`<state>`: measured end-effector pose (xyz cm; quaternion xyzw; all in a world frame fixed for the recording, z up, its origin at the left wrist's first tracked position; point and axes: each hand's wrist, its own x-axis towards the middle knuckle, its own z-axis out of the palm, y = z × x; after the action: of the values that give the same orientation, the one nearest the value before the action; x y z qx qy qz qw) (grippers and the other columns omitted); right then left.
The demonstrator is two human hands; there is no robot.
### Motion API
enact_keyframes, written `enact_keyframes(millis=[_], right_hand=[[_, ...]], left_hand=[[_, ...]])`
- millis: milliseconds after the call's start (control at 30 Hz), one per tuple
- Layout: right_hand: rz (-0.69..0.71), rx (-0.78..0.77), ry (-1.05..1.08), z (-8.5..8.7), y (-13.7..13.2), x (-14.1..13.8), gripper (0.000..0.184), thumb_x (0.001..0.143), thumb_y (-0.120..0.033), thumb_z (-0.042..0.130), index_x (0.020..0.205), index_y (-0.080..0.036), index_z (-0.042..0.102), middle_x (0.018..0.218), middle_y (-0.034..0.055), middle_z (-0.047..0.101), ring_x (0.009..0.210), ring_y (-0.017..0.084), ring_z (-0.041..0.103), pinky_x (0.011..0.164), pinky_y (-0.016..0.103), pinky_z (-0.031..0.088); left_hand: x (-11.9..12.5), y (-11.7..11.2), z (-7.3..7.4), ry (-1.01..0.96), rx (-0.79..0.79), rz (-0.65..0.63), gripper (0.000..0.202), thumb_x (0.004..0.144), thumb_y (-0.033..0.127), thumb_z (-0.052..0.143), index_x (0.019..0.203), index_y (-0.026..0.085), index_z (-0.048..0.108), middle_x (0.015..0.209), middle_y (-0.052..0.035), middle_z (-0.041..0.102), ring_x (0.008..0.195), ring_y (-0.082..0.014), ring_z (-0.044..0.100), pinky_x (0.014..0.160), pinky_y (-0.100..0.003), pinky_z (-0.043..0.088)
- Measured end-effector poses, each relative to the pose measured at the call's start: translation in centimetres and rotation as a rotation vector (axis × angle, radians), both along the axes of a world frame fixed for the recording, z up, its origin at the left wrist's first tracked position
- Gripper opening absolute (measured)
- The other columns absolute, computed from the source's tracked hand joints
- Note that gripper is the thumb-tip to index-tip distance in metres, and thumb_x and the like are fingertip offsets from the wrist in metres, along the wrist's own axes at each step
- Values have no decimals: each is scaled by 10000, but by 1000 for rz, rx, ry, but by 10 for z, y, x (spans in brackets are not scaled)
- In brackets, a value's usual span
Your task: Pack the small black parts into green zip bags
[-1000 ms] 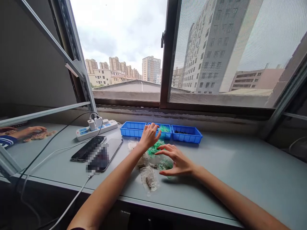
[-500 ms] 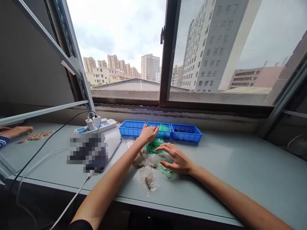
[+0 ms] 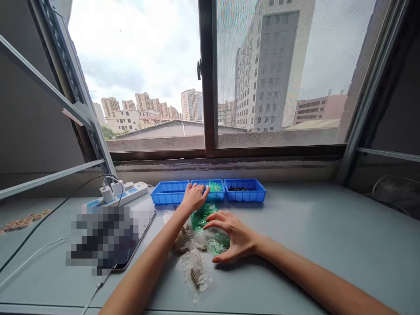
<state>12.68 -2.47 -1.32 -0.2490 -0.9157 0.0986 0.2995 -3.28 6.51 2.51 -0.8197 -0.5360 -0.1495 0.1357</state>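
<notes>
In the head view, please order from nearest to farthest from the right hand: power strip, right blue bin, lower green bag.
1. Lower green bag, left of the right hand.
2. Right blue bin, farther back.
3. Power strip, far left.

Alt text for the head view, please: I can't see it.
A person's left hand is at the middle of three blue bins; the right hand curves open by a green bag on a table. A clear bag lies nearer, a power strip left, a window behind.

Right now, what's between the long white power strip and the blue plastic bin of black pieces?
Head view: the left blue plastic bin and middle blue plastic bin, partly hidden by your left hand.
</notes>
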Motion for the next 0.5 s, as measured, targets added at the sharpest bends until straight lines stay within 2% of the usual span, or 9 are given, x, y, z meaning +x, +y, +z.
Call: enact_keyframes(millis=[100,200,267,333,400,500], right_hand=[[-70,18,-5,1,3,3,570,554,-502,741,1022,-206,608,1081,83,579,976,236,531,880,386,404],[-205,20,-31,3,8,9,514,571,-534,723,947,-203,610,978,69,600,907,230,540,824,377,426],[-312,-13,-75,6,11,13,509,576,-557,713,919,-198,601,918,61,613,869,231,547,800,379,430],[-415,-64,-124,10,13,18,528,574,-570,710,926,-194,595,920,66,621,868,241,554,795,386,429],[-515,-135,-161,15,13,22,546,568,-565,715,946,-189,598,969,83,621,901,257,557,796,388,427],[-611,-269,-176,22,12,27,566,568,-518,727,1017,-200,596,982,79,629,875,252,581,753,360,434]], left_hand=[[-1,-7,6,-81,124,-9,273,919,352,356,983,198,572,1000,-69,621,970,-225,526,900,-383,341],[3,-20,16,-143,242,-60,263,922,330,342,944,196,567,987,-66,592,947,-216,514,866,-365,355],[8,-30,21,-134,263,-134,261,922,310,340,904,197,574,969,-57,582,903,-198,525,838,-343,369],[14,-39,20,-58,198,-236,264,917,292,354,854,191,589,949,-50,584,834,-175,545,808,-319,383],[20,-45,16,54,61,-312,289,908,274,372,761,183,603,872,-39,595,753,-155,560,771,-295,394],[23,-50,5,108,-113,-292,301,883,257,408,667,180,602,768,-29,592,680,-144,569,661,-247,399]])
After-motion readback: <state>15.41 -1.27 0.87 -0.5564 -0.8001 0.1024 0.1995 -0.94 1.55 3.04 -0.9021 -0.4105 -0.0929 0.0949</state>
